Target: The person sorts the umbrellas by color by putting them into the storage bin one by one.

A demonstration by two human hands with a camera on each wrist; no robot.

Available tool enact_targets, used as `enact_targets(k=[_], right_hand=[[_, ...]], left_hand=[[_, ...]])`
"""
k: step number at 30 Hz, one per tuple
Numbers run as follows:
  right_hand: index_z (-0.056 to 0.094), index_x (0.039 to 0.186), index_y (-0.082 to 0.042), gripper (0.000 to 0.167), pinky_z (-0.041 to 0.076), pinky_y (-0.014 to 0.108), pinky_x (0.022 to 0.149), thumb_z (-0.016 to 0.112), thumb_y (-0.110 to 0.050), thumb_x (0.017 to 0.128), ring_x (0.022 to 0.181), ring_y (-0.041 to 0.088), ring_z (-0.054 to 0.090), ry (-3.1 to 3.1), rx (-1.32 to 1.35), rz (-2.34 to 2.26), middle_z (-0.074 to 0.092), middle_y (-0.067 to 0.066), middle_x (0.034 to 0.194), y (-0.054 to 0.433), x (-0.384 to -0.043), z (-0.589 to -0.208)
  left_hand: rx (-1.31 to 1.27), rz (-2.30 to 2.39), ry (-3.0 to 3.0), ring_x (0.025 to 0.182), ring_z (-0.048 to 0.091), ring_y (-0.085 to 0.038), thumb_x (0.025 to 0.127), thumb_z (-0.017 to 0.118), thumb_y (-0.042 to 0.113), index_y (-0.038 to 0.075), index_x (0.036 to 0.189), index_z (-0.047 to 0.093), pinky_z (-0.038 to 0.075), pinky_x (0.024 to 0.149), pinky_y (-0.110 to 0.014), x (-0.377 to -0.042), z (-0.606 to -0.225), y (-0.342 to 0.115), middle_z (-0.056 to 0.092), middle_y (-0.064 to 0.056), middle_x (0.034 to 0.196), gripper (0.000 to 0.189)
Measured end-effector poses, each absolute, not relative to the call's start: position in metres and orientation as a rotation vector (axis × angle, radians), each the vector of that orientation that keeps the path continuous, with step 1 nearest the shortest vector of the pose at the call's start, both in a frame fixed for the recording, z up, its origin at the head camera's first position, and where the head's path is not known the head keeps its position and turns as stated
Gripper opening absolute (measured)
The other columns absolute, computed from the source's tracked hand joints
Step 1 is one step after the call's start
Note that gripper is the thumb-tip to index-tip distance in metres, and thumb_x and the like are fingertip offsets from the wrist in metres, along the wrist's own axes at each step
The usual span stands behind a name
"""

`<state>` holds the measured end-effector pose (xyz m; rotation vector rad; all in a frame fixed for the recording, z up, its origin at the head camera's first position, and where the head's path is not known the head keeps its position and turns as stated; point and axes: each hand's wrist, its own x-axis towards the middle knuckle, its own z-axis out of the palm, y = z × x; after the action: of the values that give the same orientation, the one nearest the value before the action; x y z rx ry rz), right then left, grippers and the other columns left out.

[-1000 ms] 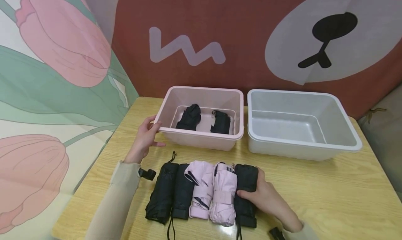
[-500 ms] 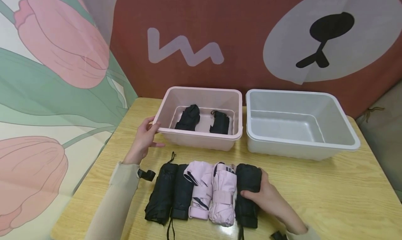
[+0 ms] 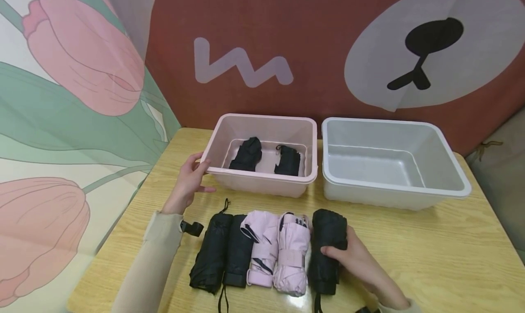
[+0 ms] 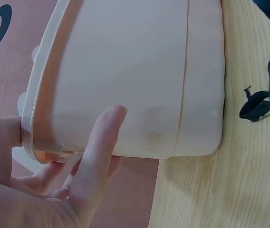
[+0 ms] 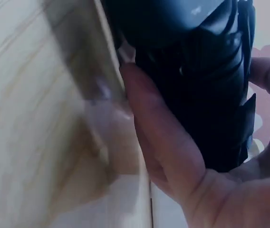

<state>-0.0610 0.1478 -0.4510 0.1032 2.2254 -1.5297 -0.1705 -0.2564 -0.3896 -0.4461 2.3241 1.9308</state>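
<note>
A: Starting at the left, what has changed over the last second?
B: Hardly anything there. The left hand (image 3: 186, 181) is at the same near left corner of the pink bin (image 3: 262, 175), forearm reaching up from the lower edge. Its fingers bend about the rim, holding it, with one straight digit across the outer wall.
A: And inside?
B: Two short black umbrellas (image 3: 288, 161) lie apart, where they were.
A: The row in front?
B: Same order: the outer black umbrella (image 3: 211, 253), the second black umbrella (image 3: 239, 251), the first pink umbrella (image 3: 264, 247) and the second pink umbrella (image 3: 292, 258), side by side on the table (image 3: 410, 253).
A: So the change comes after those?
B: Yes. The last black umbrella (image 3: 328, 233) has shifted right, opening a gap beside its pink neighbour, wider at the top end. The right hand (image 3: 358, 260) went with it, forearm slanting in from lower right, thumb and fingers wrapped round its middle. Whether it is off the table cannot be told.
A: Furthest right?
B: The white bin (image 3: 398, 187), unmoved.
</note>
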Motion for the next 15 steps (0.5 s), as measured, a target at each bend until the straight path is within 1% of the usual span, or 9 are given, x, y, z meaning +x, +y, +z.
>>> enact_targets(k=[3,7,10,13,14,15], right_hand=[[0.025,0.142,0.006,0.078,0.051,0.032,0.09,0.071,-0.018,0.084,0.113,0.029,0.054,2.157,0.104,-1.638,0.047,0.027,0.134,0.148,-0.061,-0.446],[0.031,0.138,0.006,0.066,0.057,0.032,0.081,0.067,-0.013,0.086,0.1,0.022,0.061,2.036,0.073,-1.76,0.055,0.023,0.123,0.151,-0.061,-0.441],[0.03,0.137,0.012,0.062,0.06,0.033,0.077,0.062,-0.011,0.088,0.093,0.016,0.065,1.948,-0.01,-1.82,0.06,0.014,0.113,0.156,-0.06,-0.437],[0.028,0.137,0.016,0.06,0.061,0.034,0.077,0.057,-0.009,0.092,0.093,0.014,0.066,1.857,-0.125,-1.877,0.063,0.003,0.108,0.161,-0.059,-0.433],[0.029,0.136,0.016,0.057,0.061,0.034,0.078,0.055,-0.008,0.092,0.094,0.014,0.066,1.825,-0.167,-1.898,0.064,0.001,0.107,0.163,-0.059,-0.431],[0.032,0.136,0.014,0.053,0.061,0.034,0.078,0.054,-0.007,0.093,0.095,0.014,0.066,1.793,-0.203,-1.919,0.065,-0.001,0.107,0.164,-0.058,-0.43]], left_hand=[[-0.446,1.932,2.325,0.129,0.046,-0.037,0.101,0.049,0.032,0.017,0.149,0.03,0.062,0.067,-0.046,-0.171,-0.39,-0.256,0.04,-0.017,0.148,0.054],[-0.443,1.935,2.327,0.129,0.046,-0.036,0.101,0.048,0.032,0.017,0.149,0.03,0.062,0.067,-0.046,-0.171,-0.39,-0.256,0.041,-0.017,0.148,0.054],[-0.437,1.939,2.324,0.129,0.047,-0.037,0.101,0.048,0.031,0.016,0.149,0.03,0.063,0.067,-0.045,-0.171,-0.39,-0.256,0.041,-0.018,0.147,0.053],[-0.434,1.941,2.323,0.129,0.046,-0.037,0.101,0.048,0.031,0.016,0.149,0.03,0.063,0.066,-0.045,-0.171,-0.39,-0.256,0.041,-0.018,0.147,0.054],[-0.433,1.94,2.322,0.129,0.046,-0.037,0.101,0.048,0.032,0.016,0.149,0.03,0.063,0.066,-0.045,-0.171,-0.39,-0.256,0.041,-0.018,0.147,0.054],[-0.433,1.939,2.322,0.129,0.046,-0.037,0.101,0.048,0.032,0.016,0.149,0.03,0.063,0.066,-0.044,-0.171,-0.39,-0.257,0.041,-0.018,0.147,0.054]])
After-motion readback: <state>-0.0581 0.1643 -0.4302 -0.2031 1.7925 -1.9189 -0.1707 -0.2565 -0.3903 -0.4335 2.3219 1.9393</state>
